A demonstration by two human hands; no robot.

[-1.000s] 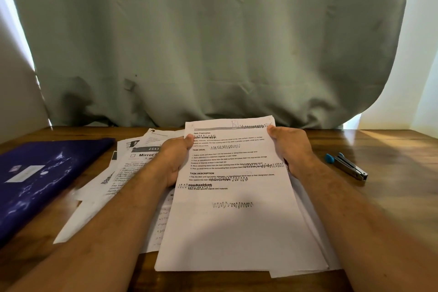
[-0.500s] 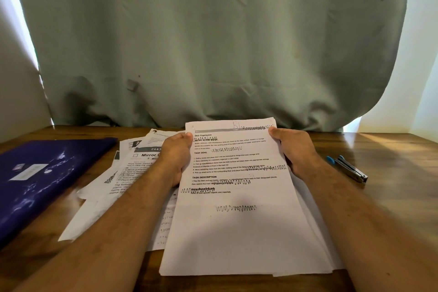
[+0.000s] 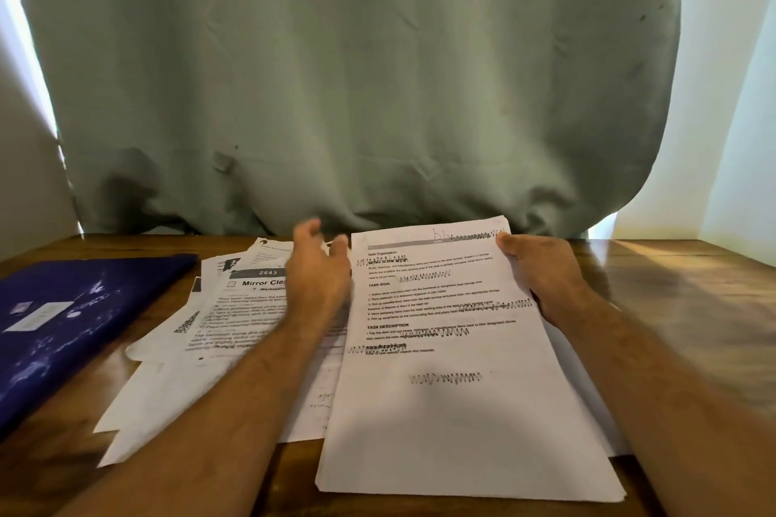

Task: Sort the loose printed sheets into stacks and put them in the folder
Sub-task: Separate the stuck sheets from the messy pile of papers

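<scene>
The printed sheets lie in two groups on the wooden table (image 3: pixel 672 306). One group is a squared stack of sheets (image 3: pixel 453 411) in front of the person, with its top page showing lines of text and several scribbled marks. The right hand (image 3: pixel 541 277) holds this stack at its far right edge, with the thumb on top of the page and the fingers hidden under the paper. The second group is a loose pile of sheets (image 3: pixel 201 340), spread out unevenly to the left of the stack and partly under it; one page there has a heading that starts with "Mirror".

The left hand (image 3: pixel 319 269) is just beside the left edge of the stack and above the loose pile. Its fingers are relaxed and a little spread, and it holds nothing. The hand looks blurred.

A dark blue folder (image 3: pixel 71 327) lies closed at the left side of the table, near the loose pile. Behind the table hangs a grey-green curtain (image 3: pixel 357 76).
</scene>
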